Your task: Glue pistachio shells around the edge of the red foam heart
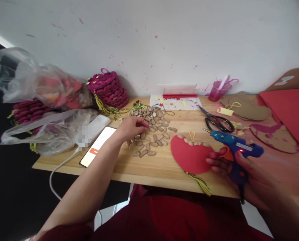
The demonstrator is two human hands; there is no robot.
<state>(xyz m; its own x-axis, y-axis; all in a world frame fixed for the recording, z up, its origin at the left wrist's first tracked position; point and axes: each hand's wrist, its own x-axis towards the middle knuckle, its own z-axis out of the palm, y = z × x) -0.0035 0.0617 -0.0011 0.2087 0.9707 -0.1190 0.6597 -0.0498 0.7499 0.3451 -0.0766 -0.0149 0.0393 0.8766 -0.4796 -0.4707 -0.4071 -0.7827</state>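
The left hand (130,128) is held low over a heap of peanuts (151,153), to the left of a red card (189,159), its thumb and forefinger drawn close together; whether a nut is pinched between them cannot be told. At the right of the card, a blue glue gun (229,139) is gripped in the right hand (254,179), its nozzle aimed above the card's upper right edge; whether the trigger is pressed cannot be told. The card is laid flat on the table (161,175), its top edge lined with a short row of nuts and fitted with a yellow loop (192,135), its foot with a tassel (202,185). The picking of another nut is judged to be the step in hand, most of the card being left bare. By that reading, a single nut would have to be firmly pinched, glue laid on it or beside the row, and fingers kept clear of the nozzle.
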